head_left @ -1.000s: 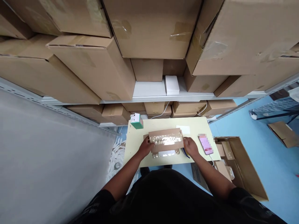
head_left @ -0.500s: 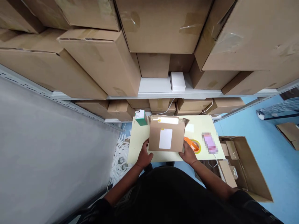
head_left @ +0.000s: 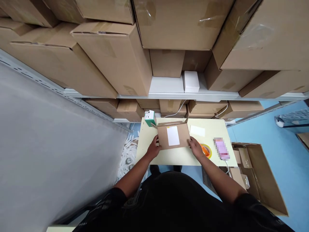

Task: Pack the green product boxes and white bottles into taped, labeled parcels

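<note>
A brown cardboard box [head_left: 184,136] with a white label [head_left: 173,135] on the side towards me is between my hands, over the pale yellow table [head_left: 147,141]. Its flaps stand up at the far edge. My left hand [head_left: 153,149] grips the box's left side, and my right hand [head_left: 196,148] grips its right side. Just beyond my right hand lies an orange tape dispenser [head_left: 206,150] with a roll of yellowish tape, partly hidden by that hand. A small green and white box [head_left: 150,118] stands behind the box's left corner.
Across the table lie a white sheet [head_left: 197,130] and a blurred pink phone-like object [head_left: 221,149] with a cable. A large open carton [head_left: 263,180] holding smaller boxes is on the floor at right. Ahead, shelves [head_left: 166,88] carry cardboard boxes; white paper strips [head_left: 129,151] litter the floor at left.
The box has tilted so its labelled side looks shorter, and its far flaps now stand up. Both hands have shifted up along its sides. My view has moved slightly.
</note>
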Motion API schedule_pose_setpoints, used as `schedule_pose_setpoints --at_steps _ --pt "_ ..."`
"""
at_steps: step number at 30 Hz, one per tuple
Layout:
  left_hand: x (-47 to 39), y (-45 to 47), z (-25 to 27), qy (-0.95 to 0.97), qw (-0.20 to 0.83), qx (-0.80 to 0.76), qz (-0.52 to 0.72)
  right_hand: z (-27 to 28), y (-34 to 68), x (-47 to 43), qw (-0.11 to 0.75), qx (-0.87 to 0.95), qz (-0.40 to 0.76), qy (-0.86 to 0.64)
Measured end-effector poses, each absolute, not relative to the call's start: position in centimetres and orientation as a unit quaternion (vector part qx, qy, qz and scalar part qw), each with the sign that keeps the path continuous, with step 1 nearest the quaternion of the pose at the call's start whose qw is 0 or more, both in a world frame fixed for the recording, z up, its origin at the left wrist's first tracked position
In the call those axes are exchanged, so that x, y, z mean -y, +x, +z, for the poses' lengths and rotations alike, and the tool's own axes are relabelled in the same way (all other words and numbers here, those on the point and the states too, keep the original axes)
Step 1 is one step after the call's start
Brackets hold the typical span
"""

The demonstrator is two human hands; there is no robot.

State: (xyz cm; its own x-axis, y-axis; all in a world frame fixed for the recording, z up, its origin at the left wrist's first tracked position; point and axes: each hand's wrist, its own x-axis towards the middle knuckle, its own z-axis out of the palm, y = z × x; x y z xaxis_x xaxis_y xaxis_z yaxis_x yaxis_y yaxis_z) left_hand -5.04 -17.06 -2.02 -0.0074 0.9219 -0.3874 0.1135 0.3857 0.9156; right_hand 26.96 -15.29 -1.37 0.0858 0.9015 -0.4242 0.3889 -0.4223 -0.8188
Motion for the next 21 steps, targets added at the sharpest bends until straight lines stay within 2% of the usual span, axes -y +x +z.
schedule_pose_setpoints --at_steps 5,11,14,16,21 --pt "21.1 -4.7 -3.2 0.429 0.537 -0.592 0.42 -2.8 27.0 19.7 0.274 0.534 0.476 -0.643" --pt "25.0 -5.7 -5.2 0.429 0.503 -0.692 0.289 -6.1 27.7 23.2 0.127 0.55 0.428 -0.706" --pt "24.8 -6.7 -4.8 0.424 0.503 -0.694 0.293 -6.0 28.6 23.2 0.111 0.541 0.42 -0.72" --pt "24.5 -7.6 -3.9 0.412 0.517 -0.682 0.313 -5.2 29.7 23.4 0.139 0.521 0.431 -0.723" --pt "23.9 -8.2 -0.9 0.361 0.611 -0.581 0.399 -2.6 30.5 23.8 0.29 0.428 0.547 -0.659"
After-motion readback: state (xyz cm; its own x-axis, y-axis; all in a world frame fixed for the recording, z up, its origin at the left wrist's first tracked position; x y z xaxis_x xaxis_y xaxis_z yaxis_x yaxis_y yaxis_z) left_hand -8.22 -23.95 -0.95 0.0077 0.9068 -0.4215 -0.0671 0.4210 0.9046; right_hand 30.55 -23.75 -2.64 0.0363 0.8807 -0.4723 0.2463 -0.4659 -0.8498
